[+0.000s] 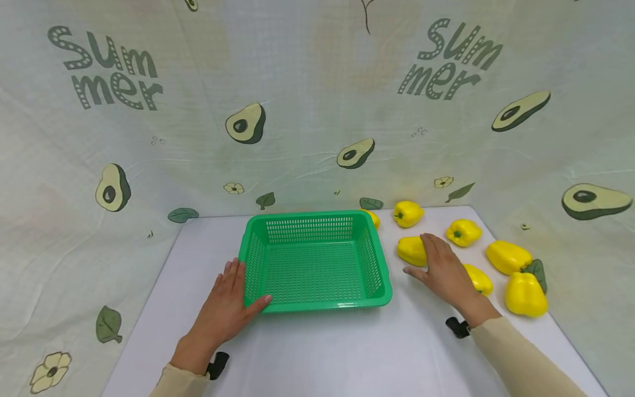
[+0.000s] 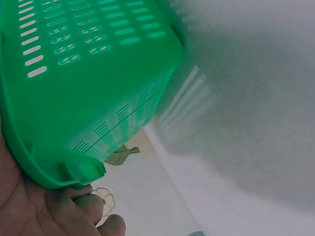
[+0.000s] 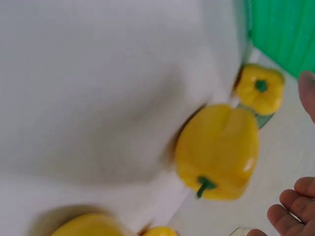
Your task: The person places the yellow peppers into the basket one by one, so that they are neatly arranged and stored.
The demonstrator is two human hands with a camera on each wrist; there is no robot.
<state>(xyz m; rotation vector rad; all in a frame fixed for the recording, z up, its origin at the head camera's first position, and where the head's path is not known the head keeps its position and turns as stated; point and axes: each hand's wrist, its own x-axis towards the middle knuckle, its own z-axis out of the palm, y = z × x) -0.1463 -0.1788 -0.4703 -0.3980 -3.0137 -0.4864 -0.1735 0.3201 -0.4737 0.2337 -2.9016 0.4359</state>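
Note:
A green plastic basket (image 1: 324, 305) with slotted sides stands upright on the table, its inside bare. My left hand (image 1: 223, 309) rests against its front left corner, fingers straight along the left side and thumb over the front rim. In the left wrist view, the palm (image 2: 29, 209) touches the rim of the basket (image 2: 88, 93). Right of the basket, my right hand (image 1: 444, 275) is spread just beside a yellow bell pepper (image 1: 410, 251), partly covering it. In the right wrist view, a gap separates the fingers (image 3: 290, 214) from the yellow bell pepper (image 3: 219, 147).
More yellow bell peppers lie on the right: one at the back (image 1: 408, 214), one farther right (image 1: 464, 232), one near the right edge (image 1: 526, 295), others between. One is half hidden behind the basket. A printed cloth (image 1: 297, 182) hangs behind the white table (image 1: 337, 353).

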